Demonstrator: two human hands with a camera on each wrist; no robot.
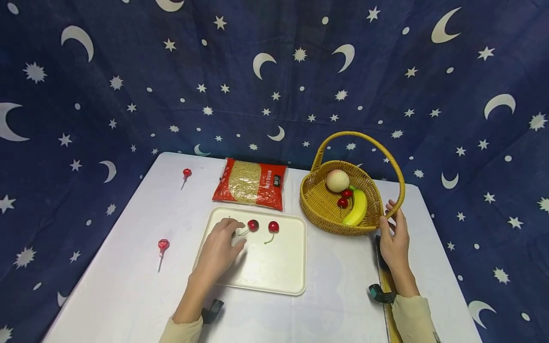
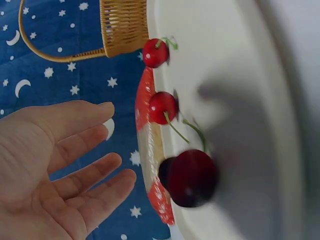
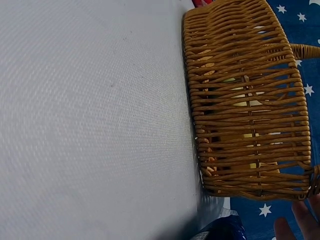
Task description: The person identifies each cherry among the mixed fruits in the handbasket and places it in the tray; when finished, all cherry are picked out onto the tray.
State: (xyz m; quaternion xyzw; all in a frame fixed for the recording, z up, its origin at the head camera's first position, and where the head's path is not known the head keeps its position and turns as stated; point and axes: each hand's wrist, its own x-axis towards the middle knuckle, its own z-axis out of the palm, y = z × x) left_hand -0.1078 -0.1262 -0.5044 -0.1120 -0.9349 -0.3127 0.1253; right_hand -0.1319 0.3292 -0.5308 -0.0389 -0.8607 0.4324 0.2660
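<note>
My left hand (image 1: 219,247) hovers over the left part of a cream tray (image 1: 274,276), fingers apart and holding nothing. Two red cherries (image 1: 253,225) with green stems lie near the tray's far edge. Closer in the left wrist view is a dark red cherry (image 2: 192,177), with a dark round shape partly hidden behind it; the hand mostly covers this spot in the head view. My right hand (image 1: 395,240) holds the wicker basket (image 1: 326,221) at its right side, thumb at the rim and fingers around the handle's base. Inside are a peach (image 1: 337,181), a banana (image 1: 357,208) and two cherries (image 1: 342,202).
A red bag (image 1: 249,185) with a tan window lies behind the tray. Two red lollipops (image 1: 163,244) lie on the white table (image 1: 124,267) at the left. A long dark and yellowish object (image 1: 388,305) lies under the right forearm. Star-patterned cloth (image 1: 240,119) hangs behind.
</note>
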